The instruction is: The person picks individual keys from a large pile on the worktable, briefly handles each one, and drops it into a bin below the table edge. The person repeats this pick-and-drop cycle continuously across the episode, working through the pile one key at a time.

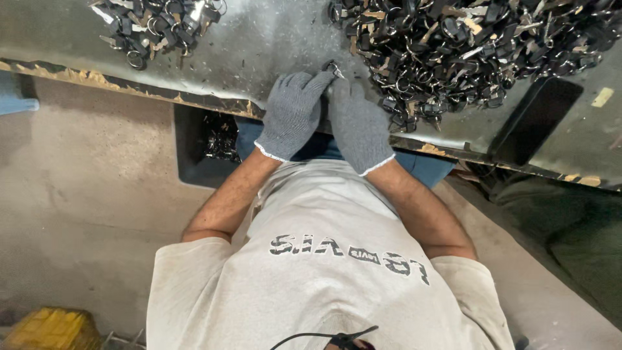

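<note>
One small ringed metal piece (333, 69) is clamped between gloved left hand (293, 111) and right hand (359, 123) fingers; the large heap (466, 45) dwarfs the small pile (155, 26) on the counter (272, 39).

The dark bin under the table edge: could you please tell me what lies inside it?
A heap of shiny black pieces shows in the dark bin; the table covers its far part.

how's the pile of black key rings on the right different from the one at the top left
The right pile is far larger, sprawling across the metal table up to the gloved hands. The top-left pile is small, compact and well clear of them. The right hand rests at the right pile's edge; the left hand pinches one ring piece beside it. Both piles hold the same tangled black tags with metal rings.
</note>
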